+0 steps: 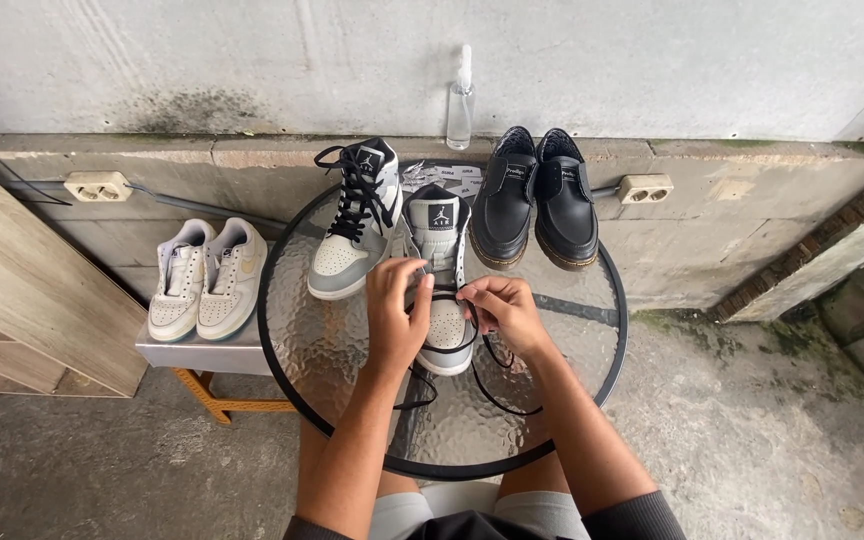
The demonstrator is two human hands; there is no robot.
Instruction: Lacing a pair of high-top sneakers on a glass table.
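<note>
The left hand [396, 308] curls closed on the grey-and-white sneaker's [439, 290] side; the right hand [501, 312] pinches its black lace [497, 372], both forearms reaching over the glass worktop [352, 350].

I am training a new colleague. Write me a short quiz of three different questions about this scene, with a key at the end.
1. True or false: the grey and white high-top sneaker under the hands is fully laced.
2. Which pair stands at the back right of the round glass table? A) black leather shoes B) red boots C) brown sandals
3. What does the right hand pinch?

Key
1. False: its eyelets are mostly empty, while the laced sneaker beside it has its black lace in.
2. A, the black leather shoes.
3. The black lace, at the sneaker's edge; the left hand steadies the shoe.
</note>
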